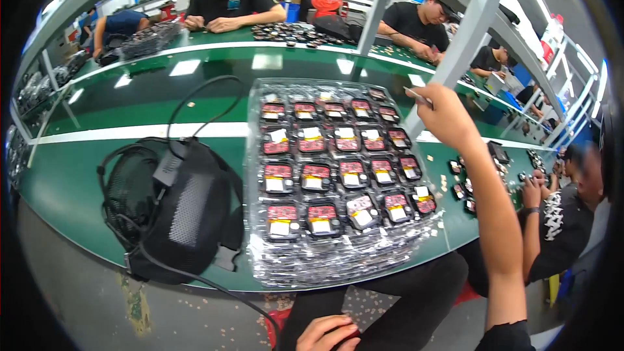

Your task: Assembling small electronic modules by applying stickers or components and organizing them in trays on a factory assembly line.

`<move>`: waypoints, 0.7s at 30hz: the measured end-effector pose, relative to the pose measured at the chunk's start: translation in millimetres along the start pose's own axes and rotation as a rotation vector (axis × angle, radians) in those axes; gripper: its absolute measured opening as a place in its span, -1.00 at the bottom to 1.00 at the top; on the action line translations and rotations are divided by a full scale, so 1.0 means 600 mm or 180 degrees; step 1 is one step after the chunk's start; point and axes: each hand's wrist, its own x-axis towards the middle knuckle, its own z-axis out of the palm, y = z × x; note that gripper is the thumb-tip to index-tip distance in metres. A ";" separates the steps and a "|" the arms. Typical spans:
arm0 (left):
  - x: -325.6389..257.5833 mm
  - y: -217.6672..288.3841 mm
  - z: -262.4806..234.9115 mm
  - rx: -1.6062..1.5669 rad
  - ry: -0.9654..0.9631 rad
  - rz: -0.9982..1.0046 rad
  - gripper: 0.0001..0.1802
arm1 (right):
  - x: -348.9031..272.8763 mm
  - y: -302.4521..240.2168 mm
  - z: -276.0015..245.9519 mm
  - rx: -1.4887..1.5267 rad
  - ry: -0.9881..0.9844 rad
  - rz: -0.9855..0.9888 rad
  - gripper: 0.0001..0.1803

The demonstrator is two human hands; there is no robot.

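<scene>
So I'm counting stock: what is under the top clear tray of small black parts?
Under the top tray lies a stack of more clear trays, their edges showing at the near side, on the green table. What the lower trays hold is covered.

Left hand cut by lower edge; small item in right hand unclear.
</scene>
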 end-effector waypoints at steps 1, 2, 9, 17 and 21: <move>-0.002 -0.001 -0.003 0.0027 0.0002 -0.0039 -0.68 | -0.027 0.028 0.008 0.0051 0.0121 0.0090 -0.69; -0.004 -0.001 -0.004 0.0057 0.0005 -0.0078 -0.69 | -0.056 0.052 0.016 -0.0285 0.0218 0.0141 -0.70; -0.013 -0.011 -0.003 -0.0034 -0.0160 -0.0388 -0.73 | -0.252 0.104 0.055 -0.1769 -0.0484 0.1900 -0.60; 0.006 -0.023 -0.002 -0.0145 -0.0245 -0.0386 -0.74 | -0.380 0.062 0.057 -0.1237 -0.0011 0.1892 -0.66; 0.003 -0.028 0.004 -0.0165 -0.0180 -0.0602 -0.77 | -0.403 0.031 0.050 -0.0577 0.0055 0.1715 -0.76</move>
